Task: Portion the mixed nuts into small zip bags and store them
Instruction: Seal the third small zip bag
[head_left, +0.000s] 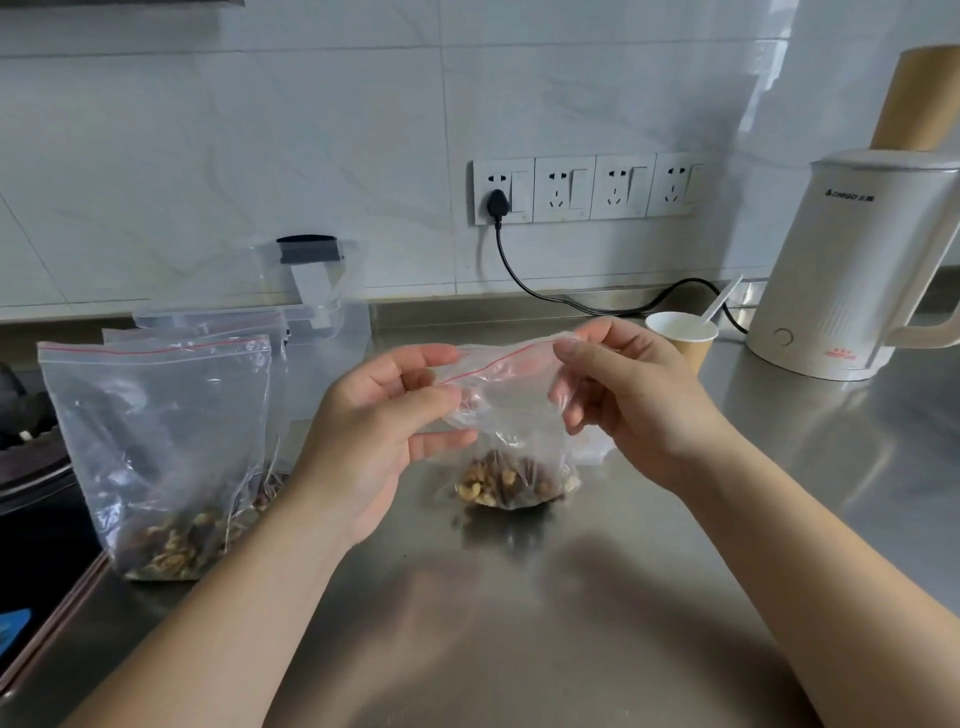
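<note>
Head view: small bag (511, 415) held above the counter (519, 597), nuts (511, 480) in its bottom. Pinched at the red zip (498, 361) by left hand (384, 415) and right hand (618, 395); seal seemingly unfinished. Filled bags (161, 441) stood at left, apparently done. Storing left.
</note>
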